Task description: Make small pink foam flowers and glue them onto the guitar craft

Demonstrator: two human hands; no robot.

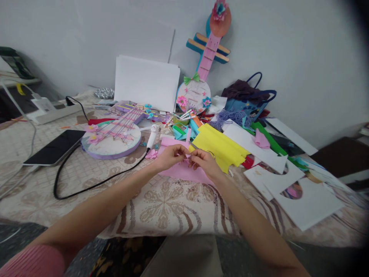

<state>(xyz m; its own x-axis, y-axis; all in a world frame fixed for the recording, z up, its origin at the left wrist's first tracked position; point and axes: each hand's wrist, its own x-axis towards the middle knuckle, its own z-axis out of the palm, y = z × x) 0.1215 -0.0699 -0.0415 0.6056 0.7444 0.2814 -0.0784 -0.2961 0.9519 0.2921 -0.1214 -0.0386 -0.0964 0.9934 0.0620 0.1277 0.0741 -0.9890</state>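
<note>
My left hand [172,156] and my right hand [206,163] meet over the middle of the table, fingertips pinched together. Between them is a small piece of pink paper [187,157], partly hidden by the fingers. Under both hands lies a pink paper sheet [184,173]. Yellow crepe paper [221,145] spreads just beyond my right hand, with scissors partly showing at its near edge. To the left of my hands, a white hot glue gun [152,136] stands with its black cord trailing, and a pink paper flower [151,154] lies close to it.
A round, stringed paper instrument [115,144] lies at left, near a black tablet [56,147] and a power strip [54,113]. Another decorated instrument [196,94] leans on the wall beside white boards [147,82]. Cut white card [308,200] and a blue bag [245,107] are at right.
</note>
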